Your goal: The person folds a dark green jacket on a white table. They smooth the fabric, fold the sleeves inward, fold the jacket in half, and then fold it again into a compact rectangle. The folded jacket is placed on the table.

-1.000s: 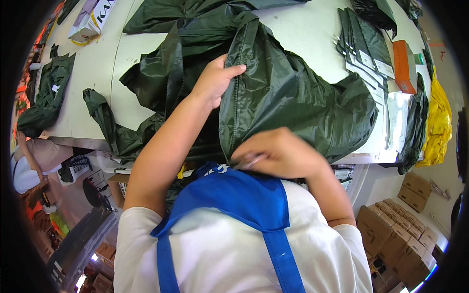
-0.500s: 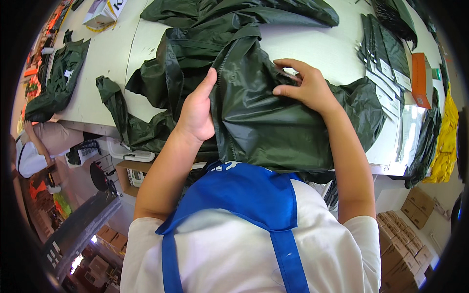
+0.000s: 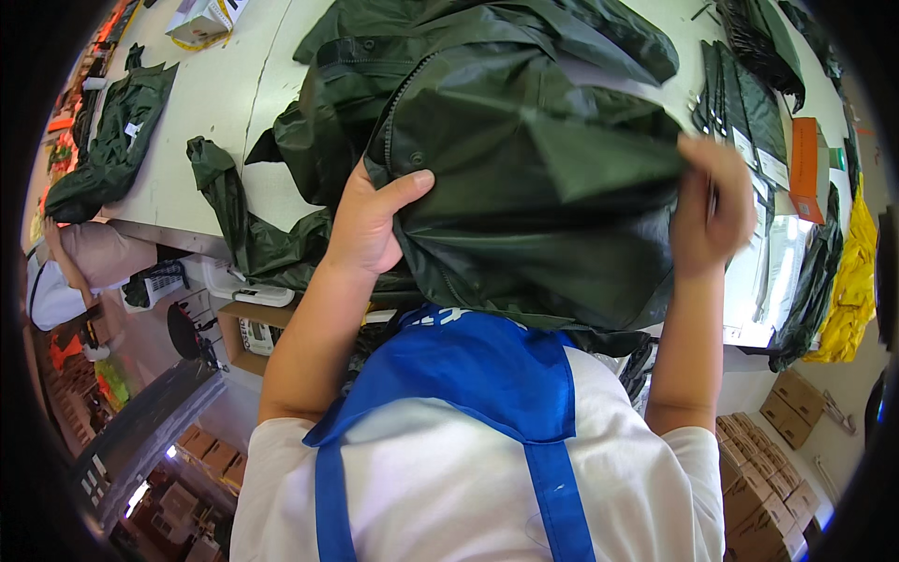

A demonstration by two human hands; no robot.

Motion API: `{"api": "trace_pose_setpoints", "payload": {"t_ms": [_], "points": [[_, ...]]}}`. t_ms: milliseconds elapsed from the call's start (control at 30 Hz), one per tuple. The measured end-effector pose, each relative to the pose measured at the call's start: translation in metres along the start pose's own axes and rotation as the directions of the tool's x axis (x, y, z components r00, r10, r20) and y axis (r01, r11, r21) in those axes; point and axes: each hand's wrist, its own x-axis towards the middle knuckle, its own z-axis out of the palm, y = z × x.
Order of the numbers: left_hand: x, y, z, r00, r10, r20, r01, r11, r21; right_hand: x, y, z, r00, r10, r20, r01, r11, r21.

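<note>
A dark green raincoat [image 3: 524, 178] with a zip edge and round snaps lies across the worktable before me. My left hand [image 3: 367, 223] grips its zip edge, thumb on top and the other fingers hidden under the cloth. At the right side of the coat, my right hand [image 3: 714, 201] is slightly blurred, its fingers curled at the fabric, which stretches out toward them. Between my hands the front panel is spread and bulges upward. One dark green sleeve [image 3: 221, 192] trails to the left on the table.
A flat stack of dark green packs [image 3: 744, 103] lies at the right, beside an orange box [image 3: 804, 169]. Yellow cloth [image 3: 850, 272] hangs off the right end. Another green garment [image 3: 117, 140] lies far left, near a seated person [image 3: 70, 281]. An open carton [image 3: 245, 337] stands under the table edge.
My right hand has moved to the right, drawing the coat's fabric out wider. My left hand's thumb now lies over the zip edge near a snap.
</note>
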Motion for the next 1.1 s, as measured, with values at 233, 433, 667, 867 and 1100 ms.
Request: {"api": "trace_pose_setpoints", "payload": {"t_ms": [233, 433, 667, 867, 1100], "points": [[-0.021, 0.0, 0.021, 0.636, 0.545, 0.546, -0.61, -0.078, 0.788, -0.043, -0.045, -0.001, 0.975, -0.16, 0.153, 0.136, 0.979, 0.154], [-0.01, -0.004, 0.024, 0.359, 0.474, 0.804, -0.789, -0.305, 0.533, -0.055, -0.056, 0.0, 0.958, -0.141, 0.249, 0.083, 0.97, 0.229], [-0.015, -0.01, 0.015, 0.321, 0.385, 0.865, -0.867, -0.249, 0.432, -0.038, -0.027, -0.015, 0.745, 0.293, 0.599, -0.448, 0.885, 0.124], [-0.02, -0.004, 0.001, 0.419, 0.268, 0.867, -0.87, -0.154, 0.468, -0.051, -0.028, -0.036, 0.857, -0.055, 0.513, -0.026, 0.988, 0.15], [-0.024, -0.015, -0.022, 0.482, 0.251, 0.84, -0.844, -0.125, 0.522, -0.081, -0.05, -0.031, 0.938, -0.088, 0.336, -0.005, 0.964, 0.265]]}}
